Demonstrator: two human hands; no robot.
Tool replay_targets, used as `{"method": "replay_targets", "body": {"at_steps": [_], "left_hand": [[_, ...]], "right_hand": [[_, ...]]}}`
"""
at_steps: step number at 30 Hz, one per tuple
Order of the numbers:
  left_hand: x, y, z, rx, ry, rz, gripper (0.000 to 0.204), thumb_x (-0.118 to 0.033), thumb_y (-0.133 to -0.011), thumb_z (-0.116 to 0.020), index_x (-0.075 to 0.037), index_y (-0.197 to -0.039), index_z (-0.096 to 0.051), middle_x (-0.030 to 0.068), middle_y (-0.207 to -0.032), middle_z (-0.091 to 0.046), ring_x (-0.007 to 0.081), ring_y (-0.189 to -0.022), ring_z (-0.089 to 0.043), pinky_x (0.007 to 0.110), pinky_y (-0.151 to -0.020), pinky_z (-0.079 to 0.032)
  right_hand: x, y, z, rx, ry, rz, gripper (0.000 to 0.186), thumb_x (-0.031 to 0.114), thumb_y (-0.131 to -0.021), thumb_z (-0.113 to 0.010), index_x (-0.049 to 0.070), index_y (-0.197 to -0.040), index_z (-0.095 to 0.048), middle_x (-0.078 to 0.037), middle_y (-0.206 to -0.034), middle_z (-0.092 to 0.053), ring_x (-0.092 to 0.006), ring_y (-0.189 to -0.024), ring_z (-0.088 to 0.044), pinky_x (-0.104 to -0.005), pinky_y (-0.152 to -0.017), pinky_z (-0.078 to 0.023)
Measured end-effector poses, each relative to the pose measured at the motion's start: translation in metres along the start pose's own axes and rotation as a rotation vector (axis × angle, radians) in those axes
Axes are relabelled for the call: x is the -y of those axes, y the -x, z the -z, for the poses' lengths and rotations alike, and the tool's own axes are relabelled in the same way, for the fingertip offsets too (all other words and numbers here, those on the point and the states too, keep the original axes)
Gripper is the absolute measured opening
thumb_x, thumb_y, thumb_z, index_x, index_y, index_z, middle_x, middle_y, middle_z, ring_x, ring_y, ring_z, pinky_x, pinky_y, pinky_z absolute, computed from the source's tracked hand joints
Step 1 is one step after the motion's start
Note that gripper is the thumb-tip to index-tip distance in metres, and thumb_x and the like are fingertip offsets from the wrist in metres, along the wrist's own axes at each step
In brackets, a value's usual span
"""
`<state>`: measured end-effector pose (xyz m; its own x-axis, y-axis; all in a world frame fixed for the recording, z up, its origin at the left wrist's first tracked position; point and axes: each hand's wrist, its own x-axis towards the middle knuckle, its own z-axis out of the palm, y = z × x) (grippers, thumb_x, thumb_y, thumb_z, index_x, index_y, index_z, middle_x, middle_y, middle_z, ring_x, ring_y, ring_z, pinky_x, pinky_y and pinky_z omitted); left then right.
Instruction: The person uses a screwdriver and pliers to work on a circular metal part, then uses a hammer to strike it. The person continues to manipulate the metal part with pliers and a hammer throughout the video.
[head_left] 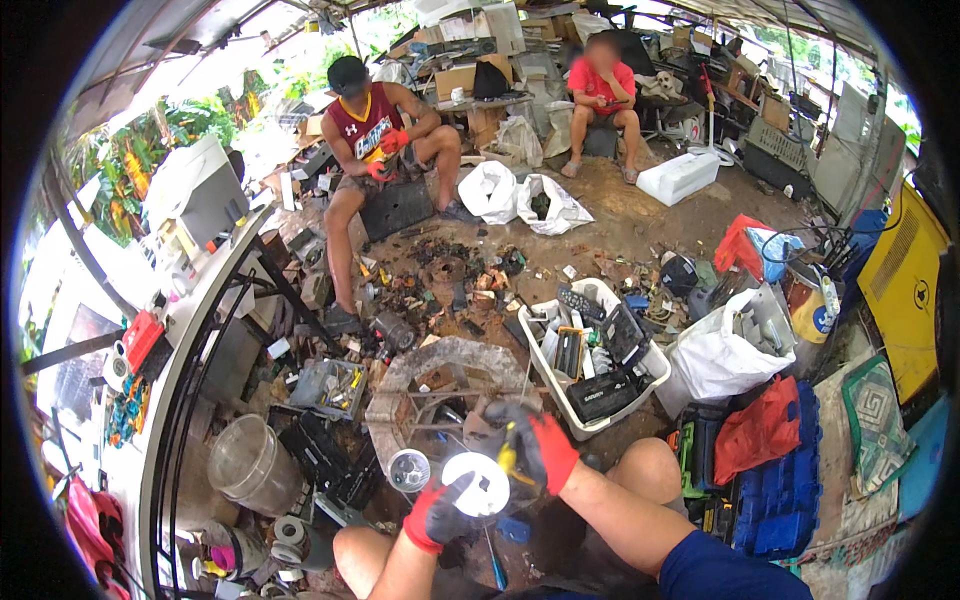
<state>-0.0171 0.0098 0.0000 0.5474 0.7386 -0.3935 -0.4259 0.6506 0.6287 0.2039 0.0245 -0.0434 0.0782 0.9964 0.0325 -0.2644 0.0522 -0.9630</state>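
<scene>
Just ahead of the person's lap, the left hand (440, 515) pinched the left edge of one white round piece (492, 503), its black-and-red glove lapping over that rim. Glare washed out much of the piece's face, leaving a small dark patch that was hard to read. The right hand (538, 450), in a matching glove, was curled round one yellow-handled tool (507, 455) just beside the piece; blur and fingers hid its working end, so its exact kind could not be told.

Nearer the body than both hands lay one blue-handled screwdriver (498, 572). To the left of the white piece stood one metal cup-like part (409, 470), its contents unclear. Beyond the hands sat one octagonal ring (395, 400), partly covered by the right hand. Right of the hands, one white plastic bin (625, 408) held black devices, too overlapped to count. Well beyond were two seated people (375, 130) and two white sacks (488, 192).
</scene>
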Motion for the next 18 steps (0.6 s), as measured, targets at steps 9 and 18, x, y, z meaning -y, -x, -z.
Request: {"method": "replay_targets", "body": {"at_steps": [9, 18], "left_hand": [[-0.047, -0.027, 0.032, -0.091, 0.01, -0.431, 0.045, -0.027, -0.097, -0.065, -0.013, -0.138, -0.052, 0.0079, -0.128, -0.064, 0.0255, -0.115, -0.065, 0.05, -0.094, -0.055], [-0.045, -0.015, 0.022, 0.025, 0.013, -0.625, 0.055, 0.001, -0.092, -0.063, -0.005, -0.144, -0.045, 0.0142, -0.134, -0.06, 0.0296, -0.121, -0.061, 0.051, -0.104, -0.051]], "right_hand": [[0.054, 0.015, -0.016, 0.051, -0.351, -0.495, 0.025, 0.025, -0.095, -0.06, 0.01, -0.116, -0.059, -0.005, -0.072, -0.059, -0.0173, -0.057, -0.058, -0.0321, -0.054, -0.05], [0.07, 0.033, -0.039, 0.368, 0.06, -0.199, 0.063, 0.007, -0.095, -0.059, 0.006, -0.154, -0.038, -0.005, -0.129, -0.06, -0.0124, -0.111, -0.057, -0.0294, -0.094, -0.048]]}}
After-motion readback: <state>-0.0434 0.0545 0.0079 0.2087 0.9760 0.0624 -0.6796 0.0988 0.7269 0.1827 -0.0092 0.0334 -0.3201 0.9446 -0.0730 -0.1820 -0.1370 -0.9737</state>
